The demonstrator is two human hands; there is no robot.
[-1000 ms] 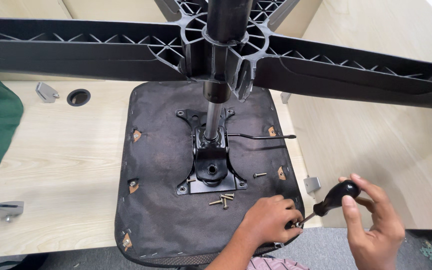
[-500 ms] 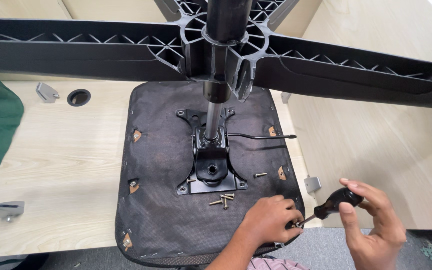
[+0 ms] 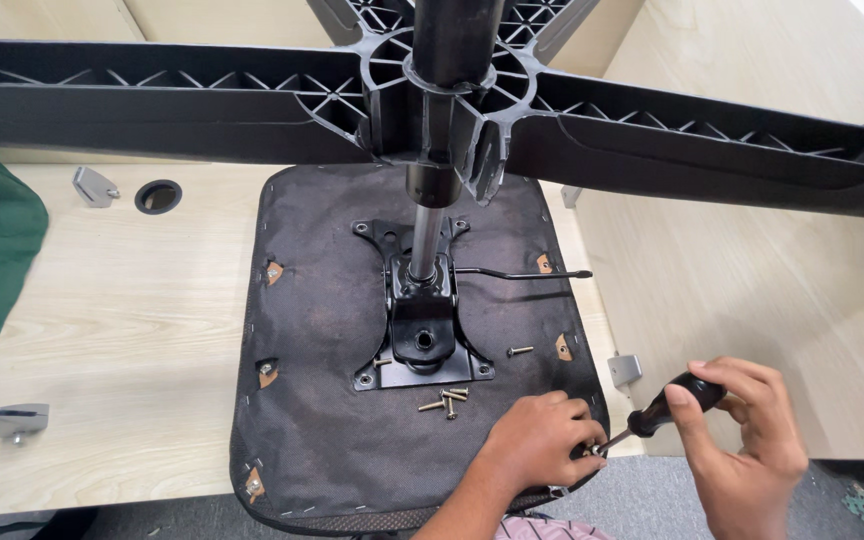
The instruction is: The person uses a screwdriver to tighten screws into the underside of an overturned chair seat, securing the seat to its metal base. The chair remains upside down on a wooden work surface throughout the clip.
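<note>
Head view: we see the right hand (image 3: 742, 445) wrapped around the black-handled screwdriver (image 3: 664, 408), its tip at the near right corner of the upturned black fabric-covered chair seat (image 3: 322, 330), where the left hand (image 3: 537, 440) pinches a small screw, barely visible. We judge the screwdriver light and stiff, best gripped on its handle. Loose brass-coloured screws (image 3: 444, 402) lie beside the black metal mounting plate (image 3: 422, 335); the ribbed plastic star base (image 3: 652, 130) stands overhead.

Lighting is bright, even and diffuse, apparently from overhead; shadows are soft and short. The pale desk (image 3: 122, 310) shows no harsh glare. The dark chair base (image 3: 432, 100) loses some detail and bows slightly, wide-angle distortion. Focus is sharp centrally; the right hand (image 3: 742, 450) is mildly soft.
</note>
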